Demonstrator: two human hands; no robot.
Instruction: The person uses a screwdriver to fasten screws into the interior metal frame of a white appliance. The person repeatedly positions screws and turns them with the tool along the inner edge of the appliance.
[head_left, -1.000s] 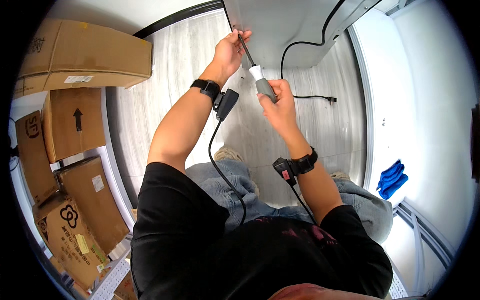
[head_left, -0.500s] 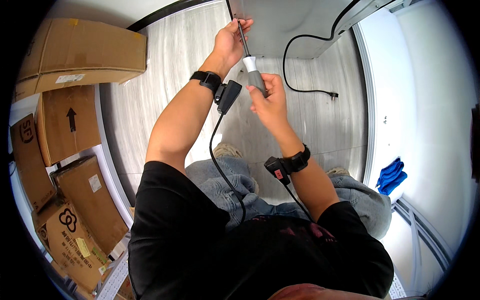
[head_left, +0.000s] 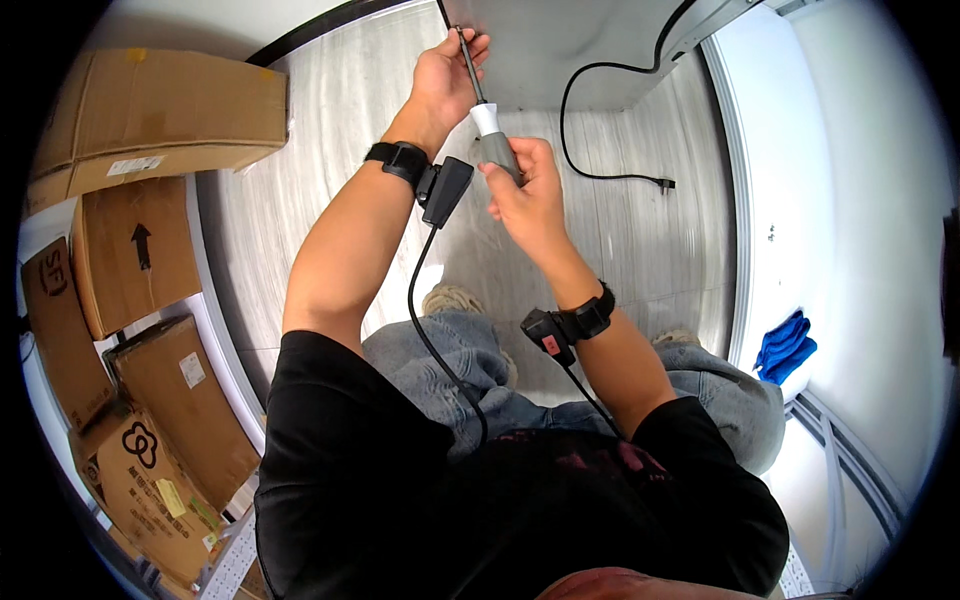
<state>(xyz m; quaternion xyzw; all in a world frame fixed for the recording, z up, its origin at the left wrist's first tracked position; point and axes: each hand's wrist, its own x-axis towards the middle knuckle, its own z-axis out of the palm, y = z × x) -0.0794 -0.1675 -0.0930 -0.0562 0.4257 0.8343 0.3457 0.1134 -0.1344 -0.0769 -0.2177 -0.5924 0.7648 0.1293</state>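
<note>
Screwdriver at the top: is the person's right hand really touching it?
Touching. The head view shows the right hand closed around the grey handle of the screwdriver, covering part of it with no gap between.

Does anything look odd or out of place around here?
Mildly: the black power cord trails over the floor, its plug lying loose and unplugged, and a crumpled blue cloth sits by itself on the right. I see no spill.

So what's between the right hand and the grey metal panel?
Head view: the front part of the screwdriver, with the left hand beside its shaft.
</note>
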